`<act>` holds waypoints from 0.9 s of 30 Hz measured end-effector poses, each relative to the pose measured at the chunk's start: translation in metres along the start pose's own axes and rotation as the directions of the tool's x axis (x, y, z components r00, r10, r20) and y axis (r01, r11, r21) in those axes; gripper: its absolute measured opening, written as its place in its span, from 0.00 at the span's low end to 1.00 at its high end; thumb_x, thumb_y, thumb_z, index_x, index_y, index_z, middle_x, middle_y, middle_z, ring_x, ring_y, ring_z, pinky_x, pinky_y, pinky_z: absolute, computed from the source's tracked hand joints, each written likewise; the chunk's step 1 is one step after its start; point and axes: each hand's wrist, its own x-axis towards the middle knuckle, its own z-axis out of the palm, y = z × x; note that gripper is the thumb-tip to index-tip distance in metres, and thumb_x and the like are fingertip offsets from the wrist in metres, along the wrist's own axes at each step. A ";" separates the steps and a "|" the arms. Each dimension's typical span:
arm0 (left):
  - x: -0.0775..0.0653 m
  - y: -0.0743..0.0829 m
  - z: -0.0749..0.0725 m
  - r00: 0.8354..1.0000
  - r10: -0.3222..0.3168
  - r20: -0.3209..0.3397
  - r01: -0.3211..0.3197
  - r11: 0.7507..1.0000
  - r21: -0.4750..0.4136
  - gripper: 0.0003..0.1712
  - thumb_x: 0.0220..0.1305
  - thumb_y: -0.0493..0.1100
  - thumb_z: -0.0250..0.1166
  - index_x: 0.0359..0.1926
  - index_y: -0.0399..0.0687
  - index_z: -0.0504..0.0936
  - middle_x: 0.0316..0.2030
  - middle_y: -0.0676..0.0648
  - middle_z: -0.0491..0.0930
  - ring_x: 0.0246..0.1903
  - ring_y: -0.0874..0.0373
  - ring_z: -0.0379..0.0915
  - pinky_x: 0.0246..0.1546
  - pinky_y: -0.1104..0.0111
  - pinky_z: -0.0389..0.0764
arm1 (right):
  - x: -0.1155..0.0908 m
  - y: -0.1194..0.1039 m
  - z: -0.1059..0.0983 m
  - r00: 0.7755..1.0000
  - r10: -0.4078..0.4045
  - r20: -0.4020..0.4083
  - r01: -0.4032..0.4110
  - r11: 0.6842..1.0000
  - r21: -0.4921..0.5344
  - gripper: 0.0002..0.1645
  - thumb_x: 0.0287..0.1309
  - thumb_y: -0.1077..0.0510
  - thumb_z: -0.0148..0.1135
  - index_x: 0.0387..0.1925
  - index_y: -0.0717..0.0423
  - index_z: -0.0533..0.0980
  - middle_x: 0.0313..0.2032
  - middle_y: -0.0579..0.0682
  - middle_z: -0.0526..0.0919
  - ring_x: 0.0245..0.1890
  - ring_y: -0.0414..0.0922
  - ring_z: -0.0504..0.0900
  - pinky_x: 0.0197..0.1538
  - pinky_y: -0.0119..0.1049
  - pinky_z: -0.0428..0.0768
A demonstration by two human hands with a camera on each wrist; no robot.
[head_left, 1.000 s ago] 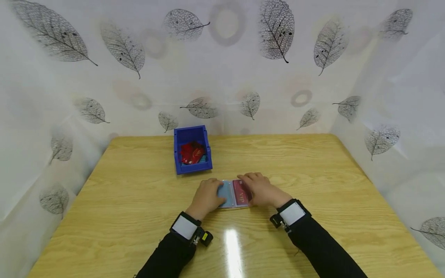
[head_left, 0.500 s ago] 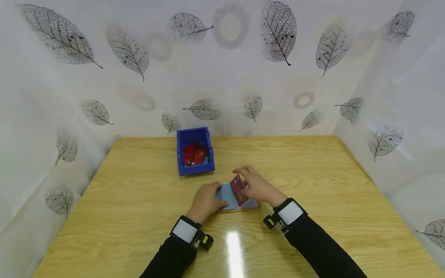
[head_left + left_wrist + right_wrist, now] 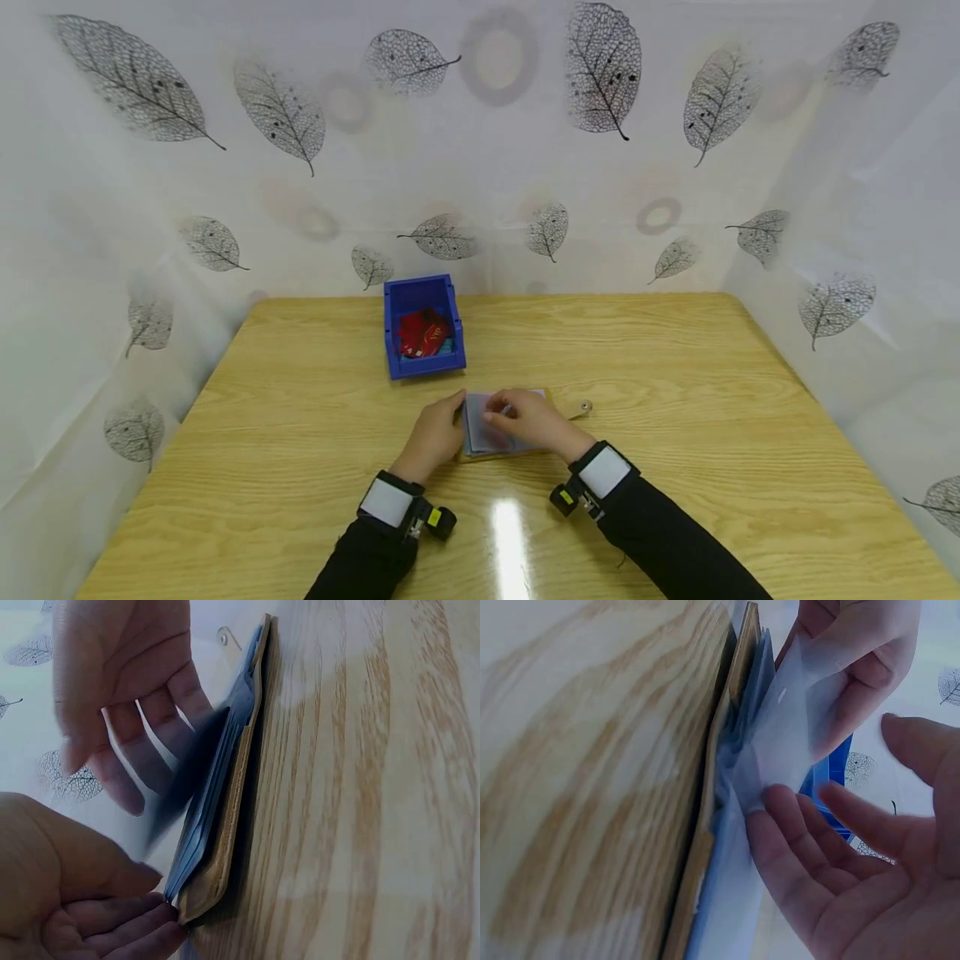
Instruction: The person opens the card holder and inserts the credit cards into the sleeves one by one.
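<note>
My head cam looked forward and down, card holder point(image 3: 476, 425) lower-middle of frame; both wrist cams caught it edge-on, super close.

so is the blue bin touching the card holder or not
Apart. The head view shows it: a strip of wooden table lies between the near edge of the blue bin and the card holder.

Here's the desk point(image 3: 712, 467), pale yellow wood, grain running side to side, and look at that gloss, a bright white streak of light point(image 3: 510, 546) blazing down its near middle! Behind and along both sides, white sheeting point(image 3: 480, 158), creased at right, skeleton-leaf prints point(image 3: 603, 71) everywhere, soft grey rings point(image 3: 468, 57) between!
</note>
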 end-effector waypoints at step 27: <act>0.104 -0.004 -0.049 0.978 -0.124 -0.170 0.157 0.968 0.196 0.18 0.61 0.35 0.61 0.51 0.32 0.81 0.46 0.34 0.82 0.45 0.40 0.79 0.43 0.51 0.80 | -0.013 -0.005 -0.008 0.985 -0.041 0.170 0.081 0.968 -0.237 0.03 0.59 0.57 0.67 0.32 0.52 0.83 0.52 0.52 0.83 0.52 0.49 0.81 0.51 0.39 0.79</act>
